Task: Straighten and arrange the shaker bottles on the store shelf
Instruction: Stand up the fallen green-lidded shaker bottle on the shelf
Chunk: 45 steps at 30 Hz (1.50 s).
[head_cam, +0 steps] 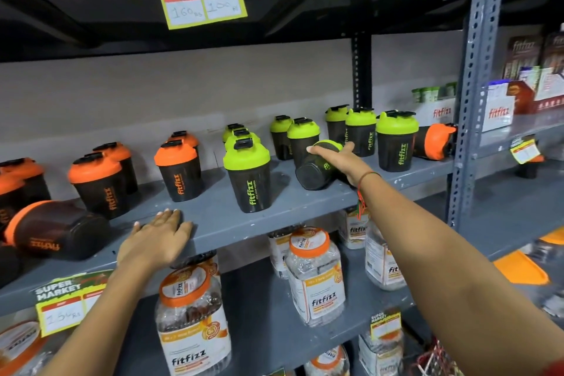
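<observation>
Partway done. Right hand (pixel 338 159) at centre right closed over a toppled green shaker (pixel 317 169); left hand (pixel 155 238) flat and empty on shelf edge (pixel 244 229), lower left. Orange shakers lying at far left (pixel 58 230) and far right (pixel 433 142) remaining.

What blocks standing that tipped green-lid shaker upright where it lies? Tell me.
Nothing visible lies between the right hand and the tipped green-lid shaker; the hand already rests on it. Upright green-lid shakers stand close behind it, but the shelf in front is bare.
</observation>
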Each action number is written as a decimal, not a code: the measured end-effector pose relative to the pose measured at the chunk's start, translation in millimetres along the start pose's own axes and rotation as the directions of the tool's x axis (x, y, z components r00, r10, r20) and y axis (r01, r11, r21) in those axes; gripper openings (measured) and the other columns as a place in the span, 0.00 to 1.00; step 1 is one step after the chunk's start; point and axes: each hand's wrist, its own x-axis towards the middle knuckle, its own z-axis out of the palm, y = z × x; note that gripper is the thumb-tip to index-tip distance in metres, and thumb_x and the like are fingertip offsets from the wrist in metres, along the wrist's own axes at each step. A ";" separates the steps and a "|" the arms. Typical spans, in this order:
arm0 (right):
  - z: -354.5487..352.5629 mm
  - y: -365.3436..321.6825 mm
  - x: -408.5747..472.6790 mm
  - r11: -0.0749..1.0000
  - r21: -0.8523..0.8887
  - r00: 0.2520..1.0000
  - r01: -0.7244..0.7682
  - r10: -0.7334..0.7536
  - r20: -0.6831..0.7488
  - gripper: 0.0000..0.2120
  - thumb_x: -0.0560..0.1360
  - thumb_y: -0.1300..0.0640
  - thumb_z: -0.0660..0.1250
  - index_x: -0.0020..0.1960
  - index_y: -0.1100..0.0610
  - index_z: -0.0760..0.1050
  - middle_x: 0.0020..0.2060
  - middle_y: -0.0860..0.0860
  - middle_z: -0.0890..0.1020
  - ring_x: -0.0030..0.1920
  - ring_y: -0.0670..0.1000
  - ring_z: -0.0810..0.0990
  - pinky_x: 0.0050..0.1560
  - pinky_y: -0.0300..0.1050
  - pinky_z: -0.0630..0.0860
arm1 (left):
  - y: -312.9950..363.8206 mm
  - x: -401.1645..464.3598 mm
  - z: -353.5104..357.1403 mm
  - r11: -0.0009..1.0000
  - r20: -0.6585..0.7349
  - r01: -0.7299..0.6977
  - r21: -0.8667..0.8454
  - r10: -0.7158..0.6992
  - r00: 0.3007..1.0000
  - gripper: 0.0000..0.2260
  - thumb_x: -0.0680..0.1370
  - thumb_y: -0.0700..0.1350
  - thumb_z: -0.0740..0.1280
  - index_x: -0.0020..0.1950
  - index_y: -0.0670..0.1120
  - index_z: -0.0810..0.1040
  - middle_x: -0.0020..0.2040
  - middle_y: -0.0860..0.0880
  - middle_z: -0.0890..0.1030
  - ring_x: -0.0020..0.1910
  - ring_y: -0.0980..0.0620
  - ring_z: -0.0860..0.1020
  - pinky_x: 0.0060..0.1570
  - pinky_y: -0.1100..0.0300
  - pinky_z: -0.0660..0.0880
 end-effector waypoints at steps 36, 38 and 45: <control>21.1 17.3 -23.1 0.712 -0.377 0.624 0.593 -0.702 -0.344 0.49 0.62 0.42 0.80 0.75 0.53 0.60 0.68 0.57 0.66 0.64 0.61 0.72 0.62 0.61 0.71 | 4.8 -6.6 -4.6 1.000 -0.013 0.018 -0.016 -0.018 1.000 0.27 0.81 0.58 0.48 0.77 0.47 0.61 0.78 0.46 0.60 0.77 0.48 0.59 0.74 0.46 0.52; 21.2 16.5 -25.9 0.710 -0.362 0.603 0.605 -0.705 -0.375 0.47 0.65 0.40 0.78 0.75 0.56 0.61 0.69 0.59 0.67 0.68 0.60 0.67 0.68 0.59 0.65 | 5.4 -7.2 -5.9 1.000 -0.005 0.015 -0.020 -0.016 1.000 0.27 0.81 0.58 0.48 0.77 0.46 0.61 0.78 0.45 0.59 0.77 0.48 0.58 0.74 0.47 0.51; 28.8 -40.8 -76.6 0.586 -0.321 0.330 0.744 -0.740 -0.586 0.33 0.73 0.46 0.71 0.71 0.60 0.67 0.68 0.60 0.70 0.70 0.59 0.67 0.72 0.40 0.55 | 3.4 -10.9 -9.5 0.998 -0.003 -0.001 -0.065 0.001 1.000 0.27 0.81 0.56 0.47 0.76 0.45 0.61 0.78 0.45 0.60 0.76 0.47 0.59 0.74 0.49 0.52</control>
